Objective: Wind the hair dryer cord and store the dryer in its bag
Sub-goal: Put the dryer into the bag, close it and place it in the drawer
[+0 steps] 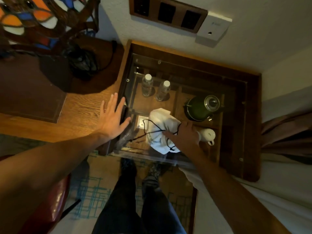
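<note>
Right hand [183, 134] is gripping my white bag [161, 130] — left hand [112, 118] spreading flat; bottles [147, 85], kettle [201, 106], mug [209, 135] crowding around.

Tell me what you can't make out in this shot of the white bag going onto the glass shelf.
- Hair dryer: hidden in the head view, inside the white bag.
- Right hand: fingertips buried in the cloth, so its grip on the drawstring is unclear.
- Mug: print too small to read.
- Lamp: cut off by the top left edge.
- Left hand: flat on the desk edge, palm hidden.
</note>
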